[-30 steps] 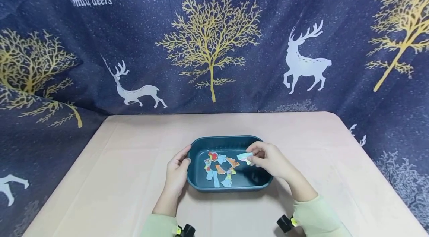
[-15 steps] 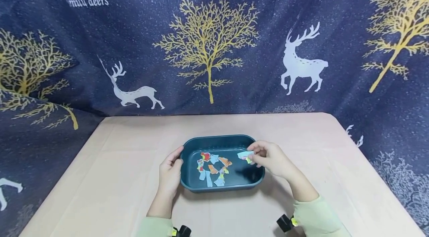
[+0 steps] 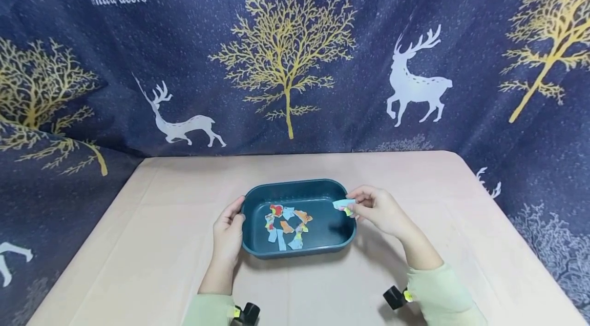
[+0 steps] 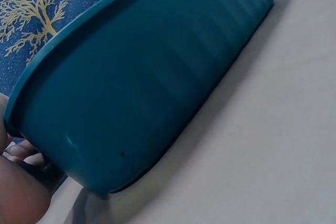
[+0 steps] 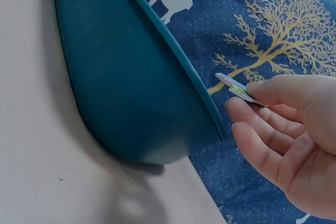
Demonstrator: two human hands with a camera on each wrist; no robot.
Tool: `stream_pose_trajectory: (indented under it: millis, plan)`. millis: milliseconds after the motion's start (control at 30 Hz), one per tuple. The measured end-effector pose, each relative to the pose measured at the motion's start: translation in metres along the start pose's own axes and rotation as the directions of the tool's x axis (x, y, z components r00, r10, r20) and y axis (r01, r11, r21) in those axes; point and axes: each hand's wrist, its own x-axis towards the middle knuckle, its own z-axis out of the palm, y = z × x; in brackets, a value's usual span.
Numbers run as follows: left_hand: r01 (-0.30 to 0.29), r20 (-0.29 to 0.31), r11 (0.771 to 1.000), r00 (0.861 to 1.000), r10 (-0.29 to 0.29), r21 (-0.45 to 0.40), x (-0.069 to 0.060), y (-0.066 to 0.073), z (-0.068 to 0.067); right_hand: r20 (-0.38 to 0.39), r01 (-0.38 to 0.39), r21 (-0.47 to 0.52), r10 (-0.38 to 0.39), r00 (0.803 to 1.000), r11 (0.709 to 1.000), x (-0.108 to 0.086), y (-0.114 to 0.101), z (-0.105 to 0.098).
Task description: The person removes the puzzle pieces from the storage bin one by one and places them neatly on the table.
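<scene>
Blue cloth [image 3: 193,49] with golden trees [image 3: 288,82], white deer [image 3: 417,85] behind pale table [image 3: 175,213]

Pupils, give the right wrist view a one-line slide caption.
A bare right hand pinches thin multicoloured paper beside a rounded teal plastic tub, against a navy tree-printed fabric backdrop.

Beyond the left hand [image 3: 227,233] and the right hand [image 3: 380,211] hangs a dark blue speckled cloth [image 3: 193,23], softly creased. A gold tree [image 3: 288,77] stands between them on it, a white deer [image 3: 184,126] past the left, a second deer [image 3: 419,91] past the right. Beneath both spreads a pale peach tabletop [image 3: 152,223], a soft shadow [image 3: 379,250] just nearer than the right hand
</scene>
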Motion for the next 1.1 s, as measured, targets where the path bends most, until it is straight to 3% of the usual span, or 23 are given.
stream_pose_trajectory:
  millis: [567, 1100]
  plan:
    - [0.07, 0.061, 0.997, 0.996, -0.068, -0.04, -0.002, 0.003, -0.001, -0.104, -0.001, 0.004, 0.002, 0.995, 1.0, 0.001, 0.01, -0.018]
    - [0.037, 0.063, 0.999, 0.997, -0.035, -0.031, -0.004, 0.004, 0.0, -0.235, -0.037, 0.078, 0.055, 0.97, 0.996, 0.004, 0.024, -0.029]
